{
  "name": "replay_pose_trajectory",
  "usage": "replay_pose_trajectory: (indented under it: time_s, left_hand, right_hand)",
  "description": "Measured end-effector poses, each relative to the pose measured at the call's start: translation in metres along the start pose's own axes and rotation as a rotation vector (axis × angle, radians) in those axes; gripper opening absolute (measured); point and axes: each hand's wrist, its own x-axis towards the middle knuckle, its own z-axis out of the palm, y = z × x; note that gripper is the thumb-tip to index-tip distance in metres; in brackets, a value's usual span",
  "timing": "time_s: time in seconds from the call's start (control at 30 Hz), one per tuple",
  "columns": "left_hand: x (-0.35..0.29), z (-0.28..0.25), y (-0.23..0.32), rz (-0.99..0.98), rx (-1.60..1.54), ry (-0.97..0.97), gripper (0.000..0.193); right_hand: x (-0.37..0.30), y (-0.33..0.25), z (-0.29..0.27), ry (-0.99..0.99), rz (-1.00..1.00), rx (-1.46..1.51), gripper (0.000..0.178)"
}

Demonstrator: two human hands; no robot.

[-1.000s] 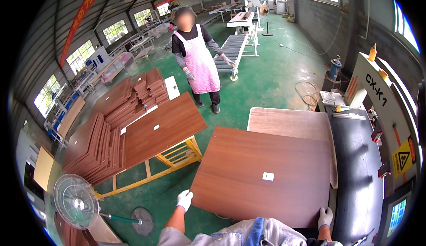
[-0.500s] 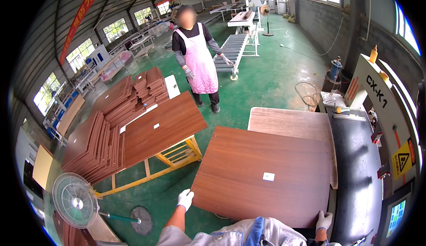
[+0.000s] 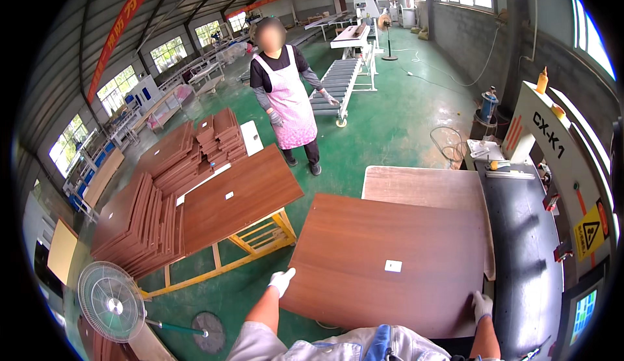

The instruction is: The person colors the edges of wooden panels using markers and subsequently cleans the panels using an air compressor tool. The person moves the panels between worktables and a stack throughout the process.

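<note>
A large reddish-brown wood-grain panel (image 3: 364, 231) lies flat in front of me, with a small white label (image 3: 393, 266) on its top face. My left hand (image 3: 281, 281), in a white glove, grips the panel's left edge near its front corner. At the opposite side my right hand (image 3: 481, 306), also gloved, holds the right edge close to the near corner; its fingertips are partly hidden. Under the panel's far side shows a paler wooden board (image 3: 426, 184) with rounded corners. What supports the panel's near part is hidden.
On the right stands a machine (image 3: 552, 140) with a black bed (image 3: 520, 231) and a screen (image 3: 585, 312). Stacked brown panels (image 3: 140, 211) rest at left beside a yellow frame (image 3: 221, 270). A fan (image 3: 114, 302) stands near left. Another person (image 3: 289, 94) in a pink apron stands beyond.
Both my hands are a little farther forward along the panel's side edges. The view has shifted slightly, and the panel appears almost in the same place. The other person's pose is nearly unchanged.
</note>
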Motion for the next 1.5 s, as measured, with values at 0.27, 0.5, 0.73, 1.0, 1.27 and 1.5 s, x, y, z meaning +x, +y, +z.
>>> replay_pose_trajectory:
  time_s: [0.27,0.5,0.73,1.0,1.27,1.5]
  left_hand:
    - [0.005,-0.021,-0.021,0.033,0.272,0.287,0.086]
    - [-0.093,-0.137,0.155,0.42,0.469,0.372,0.06]
    - [-0.251,-0.25,0.291,0.83,0.797,0.804,0.046]
    - [-0.365,-0.284,0.099,0.677,0.444,1.15,0.035]
    - [-0.572,-0.15,-0.247,-0.225,-0.043,1.53,0.058]
    - [-0.766,-0.034,-0.324,-0.905,-0.164,1.489,0.066]
  right_hand:
    - [0.084,-0.015,0.048,0.103,-0.016,0.234,0.054]
    - [0.024,-0.03,0.098,0.094,0.117,0.26,0.065]
    - [-0.075,-0.012,0.218,-0.496,0.277,0.729,0.082]
    - [-0.135,-0.057,0.258,-0.981,0.04,1.058,0.08]
    - [-0.132,-0.085,0.258,-1.281,0.077,0.614,0.068]
    - [-0.198,-0.038,0.356,-1.242,0.06,-0.074,0.06]
